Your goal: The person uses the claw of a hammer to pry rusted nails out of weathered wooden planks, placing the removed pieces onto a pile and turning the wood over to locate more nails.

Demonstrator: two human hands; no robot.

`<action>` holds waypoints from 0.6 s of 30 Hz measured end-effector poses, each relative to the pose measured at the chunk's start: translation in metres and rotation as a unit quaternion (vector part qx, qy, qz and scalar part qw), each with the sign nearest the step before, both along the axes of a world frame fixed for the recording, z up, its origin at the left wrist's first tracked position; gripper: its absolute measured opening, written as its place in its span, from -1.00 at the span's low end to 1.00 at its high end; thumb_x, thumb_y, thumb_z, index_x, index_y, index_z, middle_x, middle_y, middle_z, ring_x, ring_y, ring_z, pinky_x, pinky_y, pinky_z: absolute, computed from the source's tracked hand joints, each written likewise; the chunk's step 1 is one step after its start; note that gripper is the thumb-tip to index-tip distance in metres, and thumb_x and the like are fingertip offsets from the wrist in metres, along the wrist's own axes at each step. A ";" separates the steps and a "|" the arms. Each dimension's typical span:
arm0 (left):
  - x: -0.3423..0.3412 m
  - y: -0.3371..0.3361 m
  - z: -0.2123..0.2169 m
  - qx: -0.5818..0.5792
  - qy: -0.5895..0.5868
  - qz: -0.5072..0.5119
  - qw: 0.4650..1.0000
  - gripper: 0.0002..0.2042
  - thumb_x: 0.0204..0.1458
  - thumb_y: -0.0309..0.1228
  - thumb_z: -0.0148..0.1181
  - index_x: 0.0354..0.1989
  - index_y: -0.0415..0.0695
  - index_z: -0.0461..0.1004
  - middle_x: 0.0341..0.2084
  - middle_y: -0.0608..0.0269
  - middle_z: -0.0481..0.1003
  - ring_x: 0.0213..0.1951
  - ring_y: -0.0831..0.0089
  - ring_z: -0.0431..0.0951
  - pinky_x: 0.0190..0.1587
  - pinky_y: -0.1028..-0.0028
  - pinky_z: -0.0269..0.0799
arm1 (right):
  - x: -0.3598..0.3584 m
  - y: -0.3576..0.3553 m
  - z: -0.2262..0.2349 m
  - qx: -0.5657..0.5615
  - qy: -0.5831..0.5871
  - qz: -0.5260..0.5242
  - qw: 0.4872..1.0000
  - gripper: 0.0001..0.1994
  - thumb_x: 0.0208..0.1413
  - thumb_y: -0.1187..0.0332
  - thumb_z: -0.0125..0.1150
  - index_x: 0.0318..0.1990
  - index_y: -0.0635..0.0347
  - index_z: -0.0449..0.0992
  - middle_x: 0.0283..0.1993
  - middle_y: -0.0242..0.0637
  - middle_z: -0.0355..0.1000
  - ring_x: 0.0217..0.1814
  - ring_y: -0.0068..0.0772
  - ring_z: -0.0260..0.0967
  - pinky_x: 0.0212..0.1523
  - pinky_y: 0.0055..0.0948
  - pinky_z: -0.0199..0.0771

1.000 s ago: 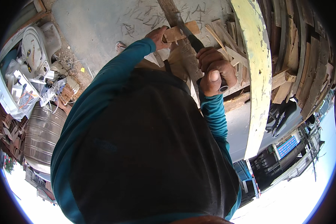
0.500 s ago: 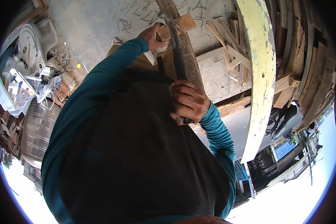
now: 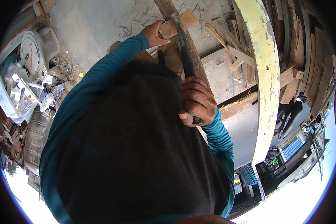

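Observation:
My right hand (image 3: 198, 98) is wrapped round the black handle of a hammer (image 3: 185, 52). The hammer's head reaches the upper side of a short wooden block (image 3: 188, 19); whether it touches the wood I cannot tell. The block lies crosswise over a long, worn wooden beam (image 3: 200, 68). At the block's left end my left hand (image 3: 153, 34) grips it, thumb on the near side and fingers on the far side. Both forearms are in teal sleeves.
Thin dark pieces, like bent nails, lie scattered on the grey floor (image 3: 86, 30). To the right, a long board with peeling yellow paint (image 3: 267, 82) stands before stacked planks (image 3: 317, 74). A white tub of odds and ends (image 3: 5, 99) and a ribbed metallic drum (image 3: 37, 138) are at left.
The hammer's head has shifted right along the block, and my right hand has moved slightly right with the handle. My left hand keeps its grip on the block. The whole view has shifted slightly.

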State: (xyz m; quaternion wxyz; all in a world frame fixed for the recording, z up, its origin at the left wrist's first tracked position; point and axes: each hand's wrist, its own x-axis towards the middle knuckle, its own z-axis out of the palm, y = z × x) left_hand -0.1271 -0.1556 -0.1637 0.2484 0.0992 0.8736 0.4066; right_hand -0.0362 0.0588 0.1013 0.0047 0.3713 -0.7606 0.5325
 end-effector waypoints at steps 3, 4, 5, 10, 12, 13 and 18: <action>-0.007 0.003 -0.005 0.045 -0.040 -0.005 0.998 -0.14 -0.22 -0.18 0.46 0.25 -0.25 0.13 -0.01 -0.22 0.47 0.02 -0.09 0.51 0.07 0.19 0.46 | -0.032 -0.032 0.009 -0.059 0.043 -0.064 0.995 -0.71 0.07 0.42 0.27 -0.60 0.23 0.31 -0.54 -0.18 0.30 -0.49 -0.10 0.40 -0.35 -0.14 0.50; -0.010 0.007 -0.006 0.041 -0.052 -0.001 0.998 -0.13 -0.22 -0.21 0.46 0.26 -0.21 0.10 -0.02 -0.21 0.47 0.01 -0.08 0.52 0.06 0.20 0.47 | -0.047 -0.046 0.015 -0.091 0.065 -0.103 0.988 -0.70 0.07 0.43 0.28 -0.61 0.22 0.30 -0.55 -0.17 0.29 -0.52 -0.09 0.37 -0.41 -0.16 0.47; -0.013 0.008 -0.004 0.056 -0.113 0.024 0.992 -0.15 -0.18 -0.20 0.45 0.28 -0.21 0.10 -0.03 -0.19 0.48 0.00 -0.04 0.53 0.03 0.22 0.49 | -0.064 -0.058 0.022 -0.092 0.070 -0.121 0.986 -0.71 0.04 0.44 0.32 -0.60 0.19 0.32 -0.55 -0.15 0.30 -0.55 -0.08 0.33 -0.47 -0.21 0.39; -0.023 0.018 0.012 -0.078 -0.161 -0.014 0.984 -0.14 -0.15 -0.18 0.44 0.29 -0.22 0.10 -0.05 -0.17 0.50 -0.02 0.00 0.54 0.00 0.22 0.50 | -0.111 -0.069 0.053 -0.005 0.040 -0.129 0.991 -0.63 0.15 0.34 0.24 -0.62 0.20 0.22 -0.63 -0.13 0.18 -0.57 0.01 0.24 -0.50 -0.08 0.19; -0.028 0.019 0.012 -0.097 -0.153 -0.035 0.983 -0.14 -0.16 -0.18 0.44 0.29 -0.22 0.09 -0.05 -0.18 0.50 -0.02 0.00 0.55 0.00 0.22 0.50 | -0.104 -0.058 0.054 0.000 -0.083 -0.078 0.994 -0.63 0.19 0.33 0.20 -0.62 0.20 0.23 -0.63 -0.09 0.17 -0.56 0.03 0.22 -0.49 -0.08 0.17; -0.031 0.021 0.011 -0.106 -0.151 -0.046 0.982 -0.13 -0.16 -0.17 0.44 0.29 -0.23 0.09 -0.06 -0.18 0.50 -0.02 -0.01 0.55 0.00 0.21 0.50 | -0.099 -0.053 0.054 0.013 -0.078 -0.097 0.992 -0.62 0.22 0.32 0.16 -0.62 0.21 0.24 -0.62 -0.08 0.18 -0.55 0.04 0.24 -0.47 -0.09 0.18; -0.046 0.033 0.015 -0.122 -0.146 -0.081 0.978 -0.11 -0.18 -0.16 0.43 0.30 -0.24 0.07 -0.07 -0.18 0.50 -0.04 -0.02 0.55 -0.01 0.20 0.49 | -0.140 -0.075 0.042 0.012 -0.041 -0.166 0.985 -0.62 0.25 0.31 0.13 -0.60 0.25 0.27 -0.64 -0.06 0.23 -0.56 0.09 0.27 -0.40 -0.08 0.28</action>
